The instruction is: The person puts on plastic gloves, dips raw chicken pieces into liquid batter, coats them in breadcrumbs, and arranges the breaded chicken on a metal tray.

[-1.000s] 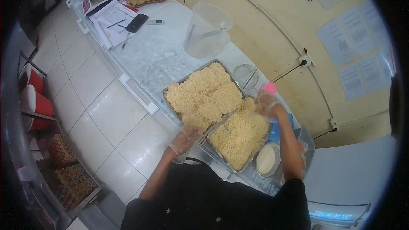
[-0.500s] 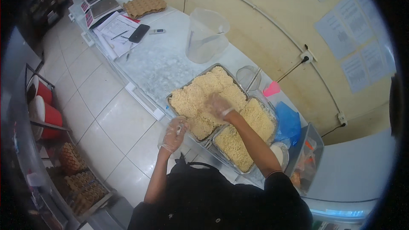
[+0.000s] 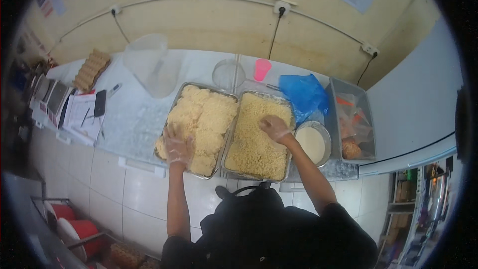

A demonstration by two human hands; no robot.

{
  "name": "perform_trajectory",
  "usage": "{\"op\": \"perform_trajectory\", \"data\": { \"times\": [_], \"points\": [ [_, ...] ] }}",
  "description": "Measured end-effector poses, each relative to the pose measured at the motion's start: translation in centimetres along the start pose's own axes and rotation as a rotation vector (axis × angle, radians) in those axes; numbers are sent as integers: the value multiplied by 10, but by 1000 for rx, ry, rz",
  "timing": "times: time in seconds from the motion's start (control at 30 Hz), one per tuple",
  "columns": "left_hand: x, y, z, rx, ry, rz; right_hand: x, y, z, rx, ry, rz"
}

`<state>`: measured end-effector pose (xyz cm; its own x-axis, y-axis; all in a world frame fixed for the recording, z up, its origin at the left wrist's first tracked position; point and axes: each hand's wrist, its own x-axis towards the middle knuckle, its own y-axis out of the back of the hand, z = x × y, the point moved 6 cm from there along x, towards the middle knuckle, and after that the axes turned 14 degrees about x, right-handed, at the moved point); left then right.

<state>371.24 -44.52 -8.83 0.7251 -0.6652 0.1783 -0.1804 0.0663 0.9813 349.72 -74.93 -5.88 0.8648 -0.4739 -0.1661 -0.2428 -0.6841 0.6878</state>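
Observation:
Two metal trays lie side by side on the table. The left tray (image 3: 217, 168) holds breaded pieces (image 3: 203, 114) thickly coated in pale crumbs. Loose yellowish crumbs (image 3: 256, 152) fill the right tray (image 3: 230, 163). My left hand (image 3: 179, 145), in a clear plastic glove, lies spread over the near left part of the breaded pieces. Also gloved, my right hand (image 3: 275, 128) is down at the crumbs on the right side of the right tray. Its fingers are curled into them, with the fingertips partly hidden.
Right of the trays stand a bowl of white batter (image 3: 310, 144), a blue plastic bag (image 3: 303, 94) and a grey bin (image 3: 332, 119). Behind them are a strainer (image 3: 229, 73) and a pink cup (image 3: 262, 69). A clear pitcher (image 3: 152, 67), phone (image 3: 100, 103) and papers (image 3: 82, 115) lie left.
The view has swung to the right. My right hand has gone from the breaded pieces to the crumbs in the right tray. My left hand has moved from beside the left tray onto its breaded pieces.

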Motion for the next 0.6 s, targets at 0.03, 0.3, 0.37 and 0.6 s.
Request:
{"op": "perform_trajectory", "data": {
  "times": [0.03,0.3,0.37,0.6],
  "points": [
    [3,1,6,35,-16,-41,14,8,4,17,71,100],
    [-63,68,14,-138,102,107,227,25,89,-299,162,296],
    [-113,65,18,-302,151,102,261,-14,106,-406,77,-71],
    [-208,68,57,-340,364,-146,276,-31,101,-382,132,36]
  ]
}}
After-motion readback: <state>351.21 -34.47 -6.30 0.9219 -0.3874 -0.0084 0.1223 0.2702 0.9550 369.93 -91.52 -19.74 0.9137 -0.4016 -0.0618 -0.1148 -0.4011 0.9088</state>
